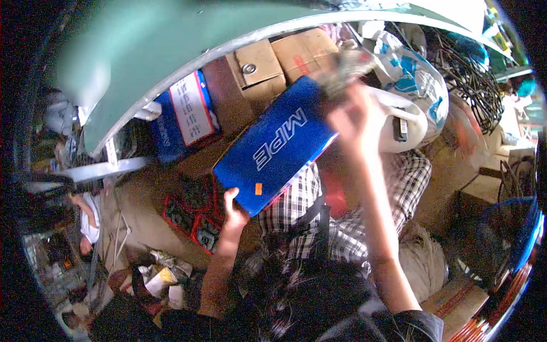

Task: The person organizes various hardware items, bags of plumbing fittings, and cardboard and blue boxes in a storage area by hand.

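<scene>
A blue box [273,148] with white "MPE" lettering and a small orange sticker lies tilted across my lap. At its lower left corner, my left hand [235,212] grips it, thumb on top of the lid. My right hand [358,114] is above the box's upper right end, smeared by motion. From its fingers extends a blurred greyish, rag-like bundle [348,71], which overlaps the box's far corner. The contents of the box, if any, are hidden.
A green table [228,23] curves overhead. Beyond the box are another blue box [165,128], cardboard boxes [259,62], a white jug [413,122] and a plastic bag [419,80]. Red-edged black trays [196,214] lie to the left; cables [473,85] hang at right.
</scene>
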`<state>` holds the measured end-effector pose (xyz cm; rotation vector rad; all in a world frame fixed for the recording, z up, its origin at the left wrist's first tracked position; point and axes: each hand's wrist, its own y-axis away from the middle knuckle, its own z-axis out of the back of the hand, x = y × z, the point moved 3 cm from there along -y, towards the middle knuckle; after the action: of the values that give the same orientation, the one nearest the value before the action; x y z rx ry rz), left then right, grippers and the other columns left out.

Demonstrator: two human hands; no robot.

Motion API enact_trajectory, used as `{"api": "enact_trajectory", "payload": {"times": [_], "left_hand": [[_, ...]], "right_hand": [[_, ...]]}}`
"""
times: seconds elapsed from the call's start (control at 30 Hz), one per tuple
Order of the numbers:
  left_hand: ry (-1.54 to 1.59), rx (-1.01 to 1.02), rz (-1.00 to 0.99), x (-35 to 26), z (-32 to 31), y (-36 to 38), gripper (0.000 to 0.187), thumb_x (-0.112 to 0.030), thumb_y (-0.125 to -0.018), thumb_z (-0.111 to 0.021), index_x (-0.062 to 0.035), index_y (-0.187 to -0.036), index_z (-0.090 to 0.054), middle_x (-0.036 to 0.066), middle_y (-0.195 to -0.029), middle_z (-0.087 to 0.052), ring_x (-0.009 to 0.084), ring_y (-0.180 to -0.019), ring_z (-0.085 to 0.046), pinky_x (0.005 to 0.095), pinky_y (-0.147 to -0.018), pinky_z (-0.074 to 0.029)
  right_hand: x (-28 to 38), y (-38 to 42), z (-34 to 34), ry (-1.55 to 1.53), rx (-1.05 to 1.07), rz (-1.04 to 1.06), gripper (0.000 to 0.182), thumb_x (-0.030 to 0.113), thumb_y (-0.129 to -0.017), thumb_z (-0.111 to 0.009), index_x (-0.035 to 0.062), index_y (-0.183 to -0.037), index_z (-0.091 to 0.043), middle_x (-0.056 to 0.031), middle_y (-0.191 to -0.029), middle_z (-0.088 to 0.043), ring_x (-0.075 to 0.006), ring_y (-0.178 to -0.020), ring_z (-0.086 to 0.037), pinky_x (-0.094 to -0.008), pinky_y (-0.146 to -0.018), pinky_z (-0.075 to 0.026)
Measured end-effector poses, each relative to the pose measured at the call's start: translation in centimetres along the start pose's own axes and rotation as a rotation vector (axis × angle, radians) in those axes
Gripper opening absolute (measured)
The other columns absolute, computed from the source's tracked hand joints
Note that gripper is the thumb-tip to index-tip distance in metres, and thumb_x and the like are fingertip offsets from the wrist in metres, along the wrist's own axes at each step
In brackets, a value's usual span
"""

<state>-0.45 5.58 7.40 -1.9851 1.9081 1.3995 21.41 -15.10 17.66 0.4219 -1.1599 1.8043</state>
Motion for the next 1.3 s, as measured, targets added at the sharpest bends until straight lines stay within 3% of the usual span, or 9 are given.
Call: {"api": "enact_trajectory", "payload": {"times": [0.1, 0.3, 0.43, 0.6, 0.73, 0.83, 1.03, 1.17, 1.3], "left_hand": [[-0.223, -0.022, 0.028, -1.1, -0.8, 0.9, 0.065, -0.042, -0.077, -0.045, -0.0054, -0.130, -0.032, 0.012, -0.128, -0.041, 0.0271, -0.114, -0.044, 0.0409, -0.095, -0.037], [-0.015, -0.190, 0.029, 1.0, 4.2, -0.2, 0.063, -0.041, -0.073, -0.049, -0.0059, -0.125, -0.039, 0.009, -0.122, -0.047, 0.0261, -0.108, -0.048, 0.0418, -0.092, -0.039], [-0.043, -0.042, 0.018, -0.4, 2.5, 0.4, 0.053, -0.037, -0.077, -0.048, -0.0044, -0.118, -0.043, 0.011, -0.115, -0.049, 0.0263, -0.104, -0.049, 0.0413, -0.089, -0.040], [-0.549, -0.004, -0.288, 1.2, 6.5, -0.3, 0.045, -0.034, -0.083, -0.046, -0.0013, -0.114, -0.044, 0.013, -0.113, -0.051, 0.0252, -0.104, -0.049, 0.0364, -0.089, -0.039], [-0.025, 0.024, -0.019, 0.0, 1.5, 0.3, 0.040, -0.032, -0.088, -0.043, -0.0016, -0.114, -0.045, 0.014, -0.118, -0.048, 0.0235, -0.105, -0.049, 0.0355, -0.090, -0.037], [-0.606, 0.122, -0.331, -0.1, 2.6, 0.0, 0.042, -0.034, -0.087, -0.041, -0.0041, -0.117, -0.045, 0.013, -0.123, -0.045, 0.0219, -0.108, -0.046, 0.0363, -0.092, -0.037], [-0.150, -0.170, 0.067, 0.0, 1.6, 0.5, 0.051, -0.031, -0.077, -0.050, -0.0022, -0.119, -0.044, 0.010, -0.112, -0.051, 0.0224, -0.102, -0.050, 0.0364, -0.088, -0.040], [-0.249, -0.015, -0.186, -0.6, 3.5, -0.7, 0.065, -0.021, -0.067, -0.058, -0.0080, -0.126, -0.035, 0.011, -0.123, -0.042, 0.0250, -0.109, -0.044, 0.0391, -0.093, -0.036], [-0.377, -0.108, -0.186, -2.8, 4.1, -1.4, 0.082, -0.016, -0.058, -0.061, -0.0081, -0.131, -0.025, 0.010, -0.118, -0.043, 0.0249, -0.108, -0.043, 0.0398, -0.093, -0.034]], "right_hand": [[9.6, 3.4, -3.7, -0.094, 0.561, 0.210, 0.032, 0.031, -0.063, -0.063, 0.0061, -0.082, -0.061, -0.0147, -0.118, -0.051, -0.0335, -0.111, -0.045, -0.0471, -0.095, -0.029], [9.6, 5.9, -11.8, 0.048, 0.919, 0.295, 0.034, 0.034, -0.063, -0.061, 0.0075, -0.085, -0.063, -0.0126, -0.100, -0.059, -0.0275, -0.106, -0.049, -0.0450, -0.100, -0.024], [-0.5, -1.9, -12.0, 0.516, 0.586, -0.031, 0.042, 0.042, -0.061, -0.063, 0.0032, -0.077, -0.063, -0.0144, -0.075, -0.062, -0.0273, -0.072, -0.062, -0.0507, -0.072, -0.043], [-8.0, -6.1, -4.5, -0.044, 0.187, -0.526, 0.036, 0.031, -0.072, -0.062, -0.0006, -0.090, -0.062, -0.0160, -0.079, -0.064, -0.0230, -0.071, -0.064, -0.0334, -0.068, -0.049], [1.7, -1.3, -3.9, -0.233, 0.427, -0.177, 0.019, 0.018, -0.066, -0.062, 0.0002, -0.069, -0.057, -0.0222, -0.102, -0.050, -0.0341, -0.095, -0.051, -0.0386, -0.084, -0.040], [10.8, 5.0, -6.6, -0.316, 0.727, 0.143, 0.022, 0.020, -0.064, -0.060, 0.0001, -0.073, -0.062, -0.0272, -0.136, -0.023, -0.0415, -0.126, -0.023, -0.0488, -0.103, -0.018], [7.2, 3.4, -8.3, 0.007, 0.597, 0.244, 0.047, 0.026, -0.058, -0.064, 0.0048, -0.100, -0.058, -0.0144, -0.108, -0.054, -0.0309, -0.101, -0.048, -0.0425, -0.090, -0.033], [-7.3, -1.6, -5.7, 0.118, 0.654, -0.437, 0.037, 0.027, -0.074, -0.060, 0.0042, -0.103, -0.058, -0.0100, -0.080, -0.064, -0.0263, -0.061, -0.061, -0.0360, -0.067, -0.049], [-10.5, 0.6, -1.2, -0.861, 0.309, -0.991, 0.031, 0.028, -0.084, -0.052, 0.0025, -0.100, -0.058, -0.0038, -0.085, -0.061, -0.0152, -0.080, -0.058, -0.0286, -0.074, -0.045]]}}
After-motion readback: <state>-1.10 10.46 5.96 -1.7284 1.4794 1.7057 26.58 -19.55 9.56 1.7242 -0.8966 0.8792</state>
